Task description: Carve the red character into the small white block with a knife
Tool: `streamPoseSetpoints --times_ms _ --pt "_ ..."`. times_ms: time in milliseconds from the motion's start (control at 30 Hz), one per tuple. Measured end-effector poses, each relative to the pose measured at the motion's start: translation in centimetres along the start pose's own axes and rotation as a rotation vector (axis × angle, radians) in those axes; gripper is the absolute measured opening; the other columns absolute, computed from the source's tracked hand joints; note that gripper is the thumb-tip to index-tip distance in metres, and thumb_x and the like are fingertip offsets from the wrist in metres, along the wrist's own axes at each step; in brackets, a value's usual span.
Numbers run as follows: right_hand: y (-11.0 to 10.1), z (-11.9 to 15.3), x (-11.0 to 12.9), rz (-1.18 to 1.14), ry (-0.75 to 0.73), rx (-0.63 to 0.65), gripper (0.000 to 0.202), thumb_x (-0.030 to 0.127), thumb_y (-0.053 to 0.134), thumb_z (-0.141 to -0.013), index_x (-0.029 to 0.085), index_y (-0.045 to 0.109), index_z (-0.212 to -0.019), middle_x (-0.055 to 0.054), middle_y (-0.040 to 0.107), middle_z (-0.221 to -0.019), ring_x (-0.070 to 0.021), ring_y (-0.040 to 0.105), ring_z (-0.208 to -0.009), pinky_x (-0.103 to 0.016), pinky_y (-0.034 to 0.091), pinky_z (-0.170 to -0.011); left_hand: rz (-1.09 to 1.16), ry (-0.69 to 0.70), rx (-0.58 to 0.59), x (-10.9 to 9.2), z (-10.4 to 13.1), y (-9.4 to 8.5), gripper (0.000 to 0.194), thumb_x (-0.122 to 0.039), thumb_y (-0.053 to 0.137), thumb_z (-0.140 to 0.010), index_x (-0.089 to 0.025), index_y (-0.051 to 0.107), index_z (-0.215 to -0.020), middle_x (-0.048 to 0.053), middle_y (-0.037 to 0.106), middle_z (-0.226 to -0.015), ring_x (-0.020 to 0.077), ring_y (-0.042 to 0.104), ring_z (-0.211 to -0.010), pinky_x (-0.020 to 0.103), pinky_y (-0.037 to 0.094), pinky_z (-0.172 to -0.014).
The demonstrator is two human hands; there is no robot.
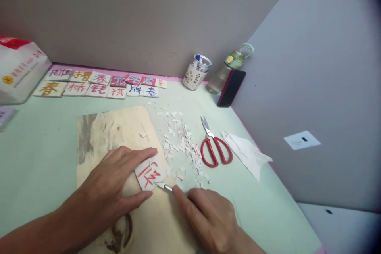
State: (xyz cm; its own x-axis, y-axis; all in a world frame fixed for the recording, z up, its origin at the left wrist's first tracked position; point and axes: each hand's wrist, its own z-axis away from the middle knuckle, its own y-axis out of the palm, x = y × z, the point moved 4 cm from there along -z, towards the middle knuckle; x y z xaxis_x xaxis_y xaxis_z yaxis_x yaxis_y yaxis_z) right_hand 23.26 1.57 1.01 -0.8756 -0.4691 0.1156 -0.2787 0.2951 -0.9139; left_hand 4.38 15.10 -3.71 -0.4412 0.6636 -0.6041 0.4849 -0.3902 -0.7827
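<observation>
A white tile with a red character [149, 174] lies on a wooden board [125, 127]. My left hand [114, 178] grips the tile between thumb and fingers, from its left side. In my right hand [208, 214] is a craft knife [167, 187] with a silver handle, its fingers closed round it. The blade tip rests at the lower right of the red strokes. White scraps [186, 139] are scattered beside the board, to the right. One small scrap lies on the board above the tile.
Red-handled scissors [210, 143] and a tissue [248, 152] lie right of the scraps. Behind stand a can [195, 73], a green-lidded bottle [218, 77] and a phone [232, 88]. Two rows of lettered tiles [98, 90] and a white bag [22, 73] are at back left.
</observation>
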Motion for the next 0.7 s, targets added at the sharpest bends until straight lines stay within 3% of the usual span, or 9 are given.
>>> streamPoseSetpoints --times_ms 700 --pt "1.0 -0.7 0.4 0.05 0.032 -0.041 0.033 0.009 0.035 -0.107 0.006 0.059 -0.129 -0.003 0.06 -0.074 -0.0135 0.05 -0.056 -0.028 0.036 -0.048 0.03 -0.021 -0.016 0.1 0.1 0.0 0.061 -0.054 0.066 -0.093 -0.041 0.043 -0.148 0.0 0.064 -0.111 0.0267 0.057 -0.102 0.041 0.044 -0.095"
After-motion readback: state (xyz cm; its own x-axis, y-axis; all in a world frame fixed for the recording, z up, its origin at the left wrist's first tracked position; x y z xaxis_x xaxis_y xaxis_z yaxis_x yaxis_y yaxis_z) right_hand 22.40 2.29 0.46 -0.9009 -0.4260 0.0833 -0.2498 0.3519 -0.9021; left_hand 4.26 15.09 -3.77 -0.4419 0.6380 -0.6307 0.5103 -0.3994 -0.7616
